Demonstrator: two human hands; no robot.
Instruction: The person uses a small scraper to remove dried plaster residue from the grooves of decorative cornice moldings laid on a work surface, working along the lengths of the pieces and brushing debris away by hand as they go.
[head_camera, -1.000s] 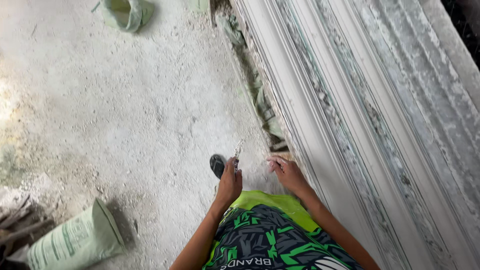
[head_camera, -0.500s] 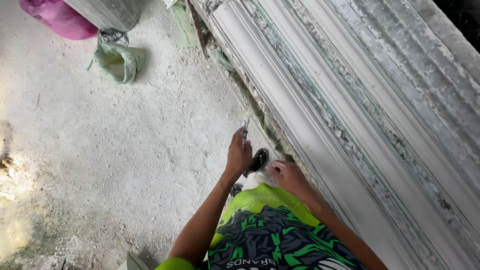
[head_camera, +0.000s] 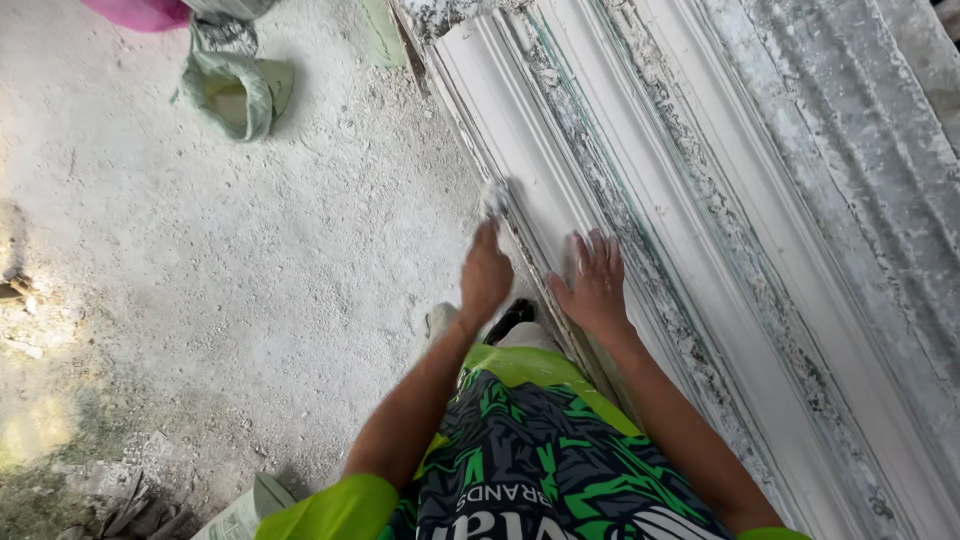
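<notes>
A worker's left hand (head_camera: 486, 275) pinches a small white lump against the near edge of a long plaster moulding (head_camera: 640, 200); the right hand (head_camera: 594, 283) lies flat, fingers spread, empty. Pressing hard could chip the edge. Both hands have moved farther up the moulding than before.

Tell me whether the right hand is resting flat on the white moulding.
Yes: the right hand lies palm down with spread fingers on the long white moulding, while the left hand stays over its near edge.
</notes>
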